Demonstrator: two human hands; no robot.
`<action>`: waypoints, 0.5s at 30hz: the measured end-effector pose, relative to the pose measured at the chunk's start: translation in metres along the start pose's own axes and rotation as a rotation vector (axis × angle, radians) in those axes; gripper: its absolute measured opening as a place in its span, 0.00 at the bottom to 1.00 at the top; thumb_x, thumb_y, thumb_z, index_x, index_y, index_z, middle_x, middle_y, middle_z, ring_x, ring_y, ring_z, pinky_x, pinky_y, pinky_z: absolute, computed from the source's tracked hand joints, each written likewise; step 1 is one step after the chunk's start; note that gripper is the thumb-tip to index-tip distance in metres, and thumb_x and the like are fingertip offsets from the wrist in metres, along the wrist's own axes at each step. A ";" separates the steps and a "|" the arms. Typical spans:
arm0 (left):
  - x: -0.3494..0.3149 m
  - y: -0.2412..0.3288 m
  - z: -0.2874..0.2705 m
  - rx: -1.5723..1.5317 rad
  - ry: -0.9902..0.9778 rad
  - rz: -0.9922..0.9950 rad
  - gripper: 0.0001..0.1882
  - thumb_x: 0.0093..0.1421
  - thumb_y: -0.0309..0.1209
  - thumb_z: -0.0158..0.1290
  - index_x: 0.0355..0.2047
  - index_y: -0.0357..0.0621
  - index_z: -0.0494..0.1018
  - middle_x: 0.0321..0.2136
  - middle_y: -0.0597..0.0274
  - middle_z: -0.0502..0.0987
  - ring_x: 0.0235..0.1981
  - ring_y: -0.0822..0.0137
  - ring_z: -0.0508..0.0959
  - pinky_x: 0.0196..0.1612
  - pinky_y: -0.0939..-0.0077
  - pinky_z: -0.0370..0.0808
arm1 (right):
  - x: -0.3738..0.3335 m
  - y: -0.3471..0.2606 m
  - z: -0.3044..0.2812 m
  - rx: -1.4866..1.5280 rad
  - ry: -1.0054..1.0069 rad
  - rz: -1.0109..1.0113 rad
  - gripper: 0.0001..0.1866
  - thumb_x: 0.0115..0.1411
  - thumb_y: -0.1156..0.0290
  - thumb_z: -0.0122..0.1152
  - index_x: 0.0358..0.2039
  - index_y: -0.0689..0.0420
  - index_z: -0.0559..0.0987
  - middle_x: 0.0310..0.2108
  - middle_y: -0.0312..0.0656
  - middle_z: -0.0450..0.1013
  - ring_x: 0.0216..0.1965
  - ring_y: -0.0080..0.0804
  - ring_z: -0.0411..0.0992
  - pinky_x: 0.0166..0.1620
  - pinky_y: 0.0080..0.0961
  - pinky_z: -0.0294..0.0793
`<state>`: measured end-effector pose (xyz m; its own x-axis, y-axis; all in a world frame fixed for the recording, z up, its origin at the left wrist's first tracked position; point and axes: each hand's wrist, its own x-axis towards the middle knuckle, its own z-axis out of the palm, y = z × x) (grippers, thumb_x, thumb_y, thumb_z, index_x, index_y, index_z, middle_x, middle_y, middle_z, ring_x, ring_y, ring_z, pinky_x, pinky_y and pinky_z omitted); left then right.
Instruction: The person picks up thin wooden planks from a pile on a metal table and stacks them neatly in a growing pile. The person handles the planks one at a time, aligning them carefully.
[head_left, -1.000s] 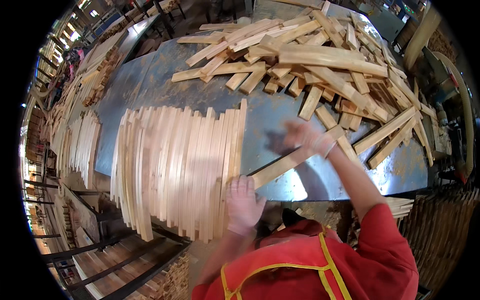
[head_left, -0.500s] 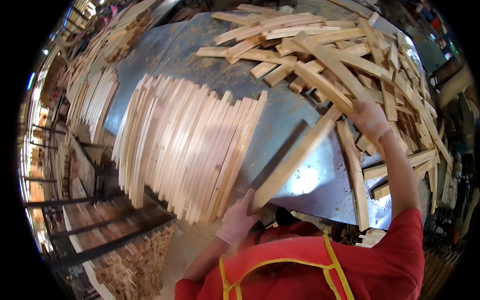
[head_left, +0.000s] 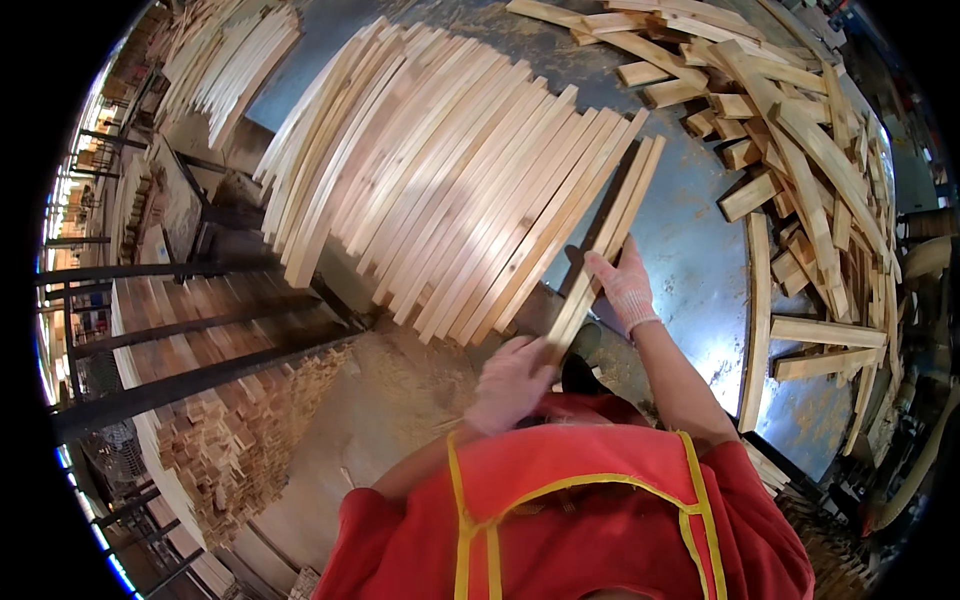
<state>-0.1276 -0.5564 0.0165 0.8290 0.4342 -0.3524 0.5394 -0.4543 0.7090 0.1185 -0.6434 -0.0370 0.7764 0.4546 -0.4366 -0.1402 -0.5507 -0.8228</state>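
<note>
Two pale wooden strips (head_left: 616,222) lie together, tilted away from me, just right of a long row of strips. My right hand (head_left: 625,287) grips them about midway, with the thumb on the near side. At their near end my left hand (head_left: 512,385) is closed round the wood, somewhat blurred. The row of strips (head_left: 440,170), packed side by side, rests on the metal table (head_left: 690,270); its near ends are uneven. A gap of bare metal separates the held strips from the row's last strip.
A jumbled pile of strips (head_left: 800,170) covers the table's right side, with one strip (head_left: 757,320) near its front edge. On the left are a stack of cut strips (head_left: 240,430), a dark metal frame (head_left: 190,385) and another row of strips (head_left: 235,75).
My right hand has left the jumbled pile, bringing a second strip against the one in my left hand. Both hands and the strips are now beside the row; the view has shifted too.
</note>
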 end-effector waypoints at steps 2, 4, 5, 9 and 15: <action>-0.026 -0.047 -0.014 -0.046 -0.017 -0.166 0.24 0.63 0.44 0.58 0.53 0.40 0.79 0.45 0.47 0.82 0.53 0.48 0.81 0.57 0.56 0.76 | 0.006 0.002 0.010 0.169 -0.130 -0.014 0.46 0.60 0.61 0.72 0.73 0.64 0.61 0.62 0.55 0.74 0.60 0.42 0.73 0.62 0.35 0.72; -0.034 -0.101 -0.003 -0.244 0.138 -0.404 0.23 0.65 0.45 0.59 0.51 0.39 0.80 0.40 0.51 0.83 0.48 0.53 0.82 0.54 0.60 0.77 | 0.009 0.007 0.018 0.292 -0.217 -0.026 0.46 0.59 0.65 0.72 0.73 0.64 0.60 0.59 0.51 0.75 0.58 0.37 0.73 0.60 0.33 0.73; -0.031 -0.115 0.002 -0.427 0.147 -0.485 0.23 0.66 0.46 0.59 0.50 0.39 0.80 0.39 0.53 0.83 0.46 0.56 0.82 0.52 0.62 0.77 | 0.010 0.010 0.019 0.329 -0.237 -0.031 0.45 0.59 0.67 0.72 0.73 0.62 0.60 0.57 0.48 0.75 0.55 0.36 0.74 0.58 0.32 0.74; -0.002 -0.119 0.016 -1.333 0.096 -0.683 0.27 0.68 0.55 0.59 0.48 0.42 0.80 0.40 0.62 0.82 0.36 0.69 0.77 0.40 0.71 0.76 | -0.004 -0.016 0.021 0.410 -0.215 0.062 0.42 0.60 0.67 0.70 0.72 0.62 0.64 0.56 0.45 0.76 0.55 0.34 0.73 0.57 0.29 0.74; -0.005 -0.078 0.013 -0.888 -0.345 -0.426 0.36 0.65 0.52 0.62 0.64 0.41 0.70 0.53 0.50 0.79 0.53 0.57 0.78 0.54 0.60 0.77 | 0.004 0.006 0.012 0.171 0.066 0.077 0.39 0.63 0.69 0.68 0.71 0.68 0.63 0.64 0.54 0.73 0.62 0.41 0.73 0.62 0.31 0.72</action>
<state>-0.1722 -0.5327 -0.0450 0.6683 0.1154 -0.7349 0.6099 0.4805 0.6302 0.1137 -0.6363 -0.0477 0.7969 0.3658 -0.4807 -0.2988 -0.4529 -0.8400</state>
